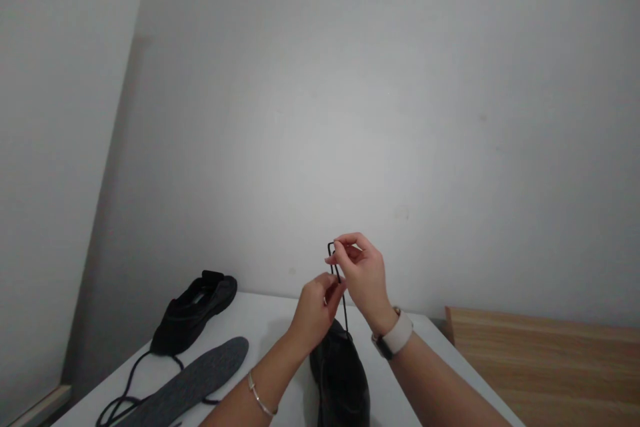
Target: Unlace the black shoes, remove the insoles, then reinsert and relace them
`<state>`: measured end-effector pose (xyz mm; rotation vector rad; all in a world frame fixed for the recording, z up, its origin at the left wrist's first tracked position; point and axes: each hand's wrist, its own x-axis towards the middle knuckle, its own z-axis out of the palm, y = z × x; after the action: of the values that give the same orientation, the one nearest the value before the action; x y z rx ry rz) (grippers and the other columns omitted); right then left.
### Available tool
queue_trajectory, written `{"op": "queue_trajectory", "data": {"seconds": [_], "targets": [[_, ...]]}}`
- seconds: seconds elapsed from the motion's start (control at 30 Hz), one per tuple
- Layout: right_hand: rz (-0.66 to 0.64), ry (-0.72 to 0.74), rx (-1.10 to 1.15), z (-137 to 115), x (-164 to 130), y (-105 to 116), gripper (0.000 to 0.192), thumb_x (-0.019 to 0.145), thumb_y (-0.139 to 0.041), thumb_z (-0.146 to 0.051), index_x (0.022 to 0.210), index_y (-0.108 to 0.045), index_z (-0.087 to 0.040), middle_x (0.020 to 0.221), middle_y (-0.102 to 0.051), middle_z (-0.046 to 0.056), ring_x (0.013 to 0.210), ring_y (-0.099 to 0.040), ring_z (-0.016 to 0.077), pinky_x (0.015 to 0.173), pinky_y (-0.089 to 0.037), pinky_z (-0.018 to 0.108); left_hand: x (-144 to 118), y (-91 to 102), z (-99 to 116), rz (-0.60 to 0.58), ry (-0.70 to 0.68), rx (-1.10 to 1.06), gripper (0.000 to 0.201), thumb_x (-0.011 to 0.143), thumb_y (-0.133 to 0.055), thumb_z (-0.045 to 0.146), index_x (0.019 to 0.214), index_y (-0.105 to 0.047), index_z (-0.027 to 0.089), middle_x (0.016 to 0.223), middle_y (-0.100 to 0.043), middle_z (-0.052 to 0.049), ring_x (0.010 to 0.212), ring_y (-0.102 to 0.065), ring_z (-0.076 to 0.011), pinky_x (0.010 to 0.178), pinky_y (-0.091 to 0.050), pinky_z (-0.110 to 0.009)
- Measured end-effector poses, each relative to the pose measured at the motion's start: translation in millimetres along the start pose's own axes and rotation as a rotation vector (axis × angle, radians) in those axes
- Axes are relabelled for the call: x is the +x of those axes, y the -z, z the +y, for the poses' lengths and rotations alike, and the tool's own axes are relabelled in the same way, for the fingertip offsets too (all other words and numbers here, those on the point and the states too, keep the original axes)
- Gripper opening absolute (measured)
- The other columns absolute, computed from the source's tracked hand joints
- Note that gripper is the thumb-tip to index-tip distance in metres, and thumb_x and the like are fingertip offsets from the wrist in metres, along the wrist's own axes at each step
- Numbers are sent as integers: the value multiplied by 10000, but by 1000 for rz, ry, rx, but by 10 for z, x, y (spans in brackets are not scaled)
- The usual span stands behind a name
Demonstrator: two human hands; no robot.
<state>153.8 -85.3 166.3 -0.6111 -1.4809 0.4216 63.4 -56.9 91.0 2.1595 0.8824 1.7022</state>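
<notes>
A black shoe (343,373) stands on the white table below my hands, its lower part cut off by the frame. From it a thin black shoelace (345,310) rises taut to my fingers. My left hand (320,307) pinches the lace just above the shoe. Higher up, my right hand (361,270) grips the lace between thumb and fingertips, where it bends into a narrow loop. My left forearm hides part of the table and the shoe's left side.
A second black shoe (195,310) sits at the table's far left. Beside it lie a grey insole (200,380) and a loose black lace (130,377). The white table (270,320) meets a pale wall (320,113) behind. A wooden panel (545,360) stands at the right.
</notes>
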Motion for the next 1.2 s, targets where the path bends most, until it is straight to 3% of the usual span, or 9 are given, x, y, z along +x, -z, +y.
{"op": "queue_trajectory", "data": {"seconds": [0.2,0.37,0.47,0.57,0.7,0.83,0.97,1.07,1.2], "targets": [[67,7,19,207,182,99,176,776,-582,-351,803,-560,-179,676,-598,-3,636,-615,144,582,-480,254,164,70,-39,-19,4,-42,266,856,-482,320,674,-600,167,684,-580,-26,671,-520,-157,630,-391,-265],[282,-172,274,483,221,449,188,749,-579,-362,783,-535,-183,837,-635,43,783,-600,160,668,-485,289,153,229,-20,-24,165,-499,290,847,-511,411,748,-583,149,723,-607,-31,744,-570,-163,752,-457,-313],[244,-330,534,613,103,670,191,714,-601,-329,693,-471,-191,702,-576,3,603,-560,122,524,-457,252,192,319,-5,44,240,-767,291,825,-547,445,795,-538,156,663,-551,7,637,-549,-126,670,-477,-299],[219,-391,589,749,-43,918,291,681,-644,-299,607,-381,-201,549,-418,-73,409,-342,45,349,-271,173,209,439,-73,89,263,-843,292,804,-586,445,799,-517,161,580,-418,65,468,-389,-49,462,-345,-175],[316,-434,519,1058,-209,1295,346,653,-687,-301,587,-362,-204,475,-303,-113,377,-203,31,317,-166,155,85,644,-389,173,336,-732,323,765,-624,465,752,-507,164,520,-254,106,397,-180,-20,388,-116,-147],[476,-439,422,1400,-349,1578,267,611,-705,-299,647,-462,-195,464,-294,-123,374,-197,34,316,-159,156,-135,782,-779,270,380,-574,353,739,-622,508,733,-516,171,500,-238,110,393,-170,-31,392,-107,-155],[521,-408,328,1573,-458,1599,275,620,-702,-363,777,-571,-179,476,-307,-114,379,-232,49,322,-182,172,-272,774,-941,326,397,-398,393,708,-606,564,748,-566,175,491,-288,94,396,-228,-58,396,-145,-181],[404,-378,250,1604,-528,1470,328,658,-694,-428,849,-610,-175,473,-301,-106,386,-242,59,337,-184,187,-319,688,-962,243,346,-228,392,718,-596,553,788,-616,167,509,-404,58,454,-350,-100,444,-239,-210],[110,-423,235,1635,-661,1259,341,689,-682,-460,849,-627,-164,482,-313,-97,398,-245,52,370,-170,191,-401,512,-1039,44,307,-172,337,777,-563,492,866,-598,169,542,-544,31,498,-411,-121,516,-289,-225]]}}
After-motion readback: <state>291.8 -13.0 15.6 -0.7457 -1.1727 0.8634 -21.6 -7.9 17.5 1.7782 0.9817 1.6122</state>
